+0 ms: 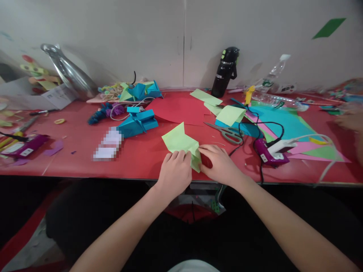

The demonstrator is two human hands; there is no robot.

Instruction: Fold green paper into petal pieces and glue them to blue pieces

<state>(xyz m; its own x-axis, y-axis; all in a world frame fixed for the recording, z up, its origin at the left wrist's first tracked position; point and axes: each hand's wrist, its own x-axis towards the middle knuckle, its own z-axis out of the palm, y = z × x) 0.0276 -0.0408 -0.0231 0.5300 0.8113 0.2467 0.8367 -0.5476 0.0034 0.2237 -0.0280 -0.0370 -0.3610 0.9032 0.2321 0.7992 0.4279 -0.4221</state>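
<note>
A sheet of light green paper [178,138], folded with pointed corners, lies near the front edge of the red table. My left hand [176,170] is closed over its lower part, knuckles up, with the fingertips hidden. On the right side, my right hand [217,161] pinches the paper's edge between thumb and fingers. Left of the paper sits a folded blue paper shape [137,122]. Scissors with grey handles [231,135] rest just beyond my right hand.
A large red sheet [177,108] lies behind the paper. Purple power sockets [269,153] with cables stand at right, near coloured sheets [292,121]. A black bottle [225,73] and a steel jug [70,73] stand at the back. Another person's hand [350,121] shows at far right.
</note>
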